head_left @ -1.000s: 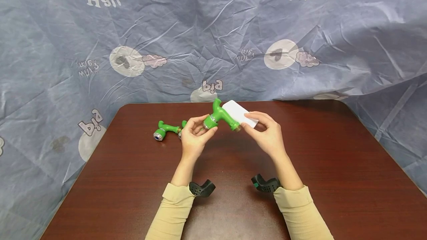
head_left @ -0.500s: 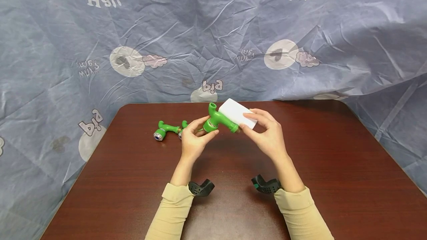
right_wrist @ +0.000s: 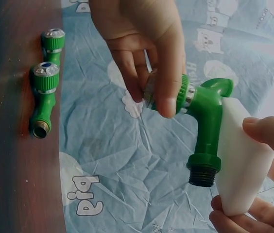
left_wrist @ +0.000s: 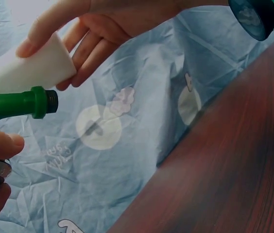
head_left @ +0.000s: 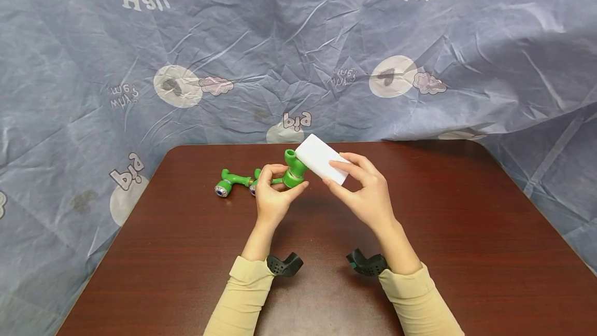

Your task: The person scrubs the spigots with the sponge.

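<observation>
A green faucet (head_left: 294, 170) is held up over the table, its silver-ringed knob pinched between the thumb and fingers of my left hand (head_left: 272, 196). Its curved spout and dark threaded end (right_wrist: 202, 175) show in the right wrist view. My right hand (head_left: 368, 191) grips a white sponge block (head_left: 322, 158) between thumb and fingers. In the right wrist view the sponge lies against the faucet's body. From the head view, the sponge hides the threaded end.
Two more green faucets, a left one (head_left: 233, 178) and one partly behind my left hand (head_left: 257, 174), lie on the dark red-brown table (head_left: 186, 253). A blue patterned cloth (head_left: 280, 56) hangs behind the table.
The sponge has moved left along the faucet, over its body. The faucet has turned in my left hand, so the spout opening now faces more toward the head camera.
</observation>
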Demonstrator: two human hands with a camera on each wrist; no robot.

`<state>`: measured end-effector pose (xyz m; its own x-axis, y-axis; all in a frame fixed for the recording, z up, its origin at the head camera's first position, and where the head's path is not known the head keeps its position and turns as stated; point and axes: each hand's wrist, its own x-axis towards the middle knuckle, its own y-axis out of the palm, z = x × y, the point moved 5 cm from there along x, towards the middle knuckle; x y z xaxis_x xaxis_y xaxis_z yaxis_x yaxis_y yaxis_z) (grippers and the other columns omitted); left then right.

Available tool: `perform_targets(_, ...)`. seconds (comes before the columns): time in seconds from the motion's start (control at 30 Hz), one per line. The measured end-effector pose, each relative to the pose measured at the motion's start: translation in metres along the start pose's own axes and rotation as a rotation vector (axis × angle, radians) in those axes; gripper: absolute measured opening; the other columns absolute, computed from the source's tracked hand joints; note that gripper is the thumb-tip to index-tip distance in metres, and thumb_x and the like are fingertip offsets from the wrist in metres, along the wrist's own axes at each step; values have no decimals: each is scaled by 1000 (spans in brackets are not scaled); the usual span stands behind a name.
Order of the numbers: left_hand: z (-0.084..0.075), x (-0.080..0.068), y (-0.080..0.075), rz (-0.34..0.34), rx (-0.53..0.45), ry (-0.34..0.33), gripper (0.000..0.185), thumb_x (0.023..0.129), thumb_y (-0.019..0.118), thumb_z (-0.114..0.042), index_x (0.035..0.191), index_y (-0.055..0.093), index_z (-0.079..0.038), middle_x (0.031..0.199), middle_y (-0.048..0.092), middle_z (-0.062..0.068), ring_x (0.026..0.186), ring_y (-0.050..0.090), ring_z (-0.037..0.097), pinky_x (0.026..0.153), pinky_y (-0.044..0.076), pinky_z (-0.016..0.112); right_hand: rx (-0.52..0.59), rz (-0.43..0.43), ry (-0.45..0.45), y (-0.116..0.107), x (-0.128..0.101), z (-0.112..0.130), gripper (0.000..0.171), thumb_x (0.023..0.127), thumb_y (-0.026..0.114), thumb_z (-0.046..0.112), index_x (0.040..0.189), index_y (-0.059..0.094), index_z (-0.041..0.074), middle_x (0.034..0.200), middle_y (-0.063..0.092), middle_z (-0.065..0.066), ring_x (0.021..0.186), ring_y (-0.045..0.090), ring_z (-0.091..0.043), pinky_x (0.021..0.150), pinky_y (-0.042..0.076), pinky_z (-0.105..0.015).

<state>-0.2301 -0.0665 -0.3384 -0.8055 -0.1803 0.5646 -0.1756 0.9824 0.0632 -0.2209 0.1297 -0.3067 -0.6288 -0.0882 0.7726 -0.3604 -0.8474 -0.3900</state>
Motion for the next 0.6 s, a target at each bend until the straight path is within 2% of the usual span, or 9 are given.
perform_targets(0.13, -1, 0, -1, -25, 0, 16, 45, 61, 81, 13, 97, 55, 14, 97, 52, 24, 86, 59, 37, 67, 55, 50, -62, -8, 6, -4, 0, -4, 31, 70, 82, 17, 100, 74, 12, 110, 64, -6, 101, 60, -21, 82, 47, -29)
perform_targets(0.33, 1, 1, -2, -36, -17, 6, 45, 60, 80, 14, 97, 54, 15, 97, 52, 24, 82, 61, 33, 66, 54, 51, -182, -113, 109, -19, 1, -19, 30, 70, 81, 19, 98, 75, 11, 108, 64, -8, 98, 60, -24, 76, 47, -39)
perform_targets(0.47, 2, 0, -1, -31, -10, -7, 45, 61, 81, 13, 98, 54, 15, 97, 53, 23, 78, 62, 27, 66, 55, 49, -130, -114, 90, -17, 2, -16, 30, 70, 82, 16, 98, 75, 11, 108, 64, -7, 99, 60, -24, 78, 46, -36)
perform_targets(0.6, 3, 0, -1, -30, 1, -9, 45, 61, 81, 12, 98, 54, 14, 97, 53, 22, 76, 63, 25, 66, 56, 43, -66, -34, 26, -5, 1, -3, 31, 70, 82, 17, 100, 74, 12, 110, 64, -6, 100, 60, -22, 81, 47, -33)
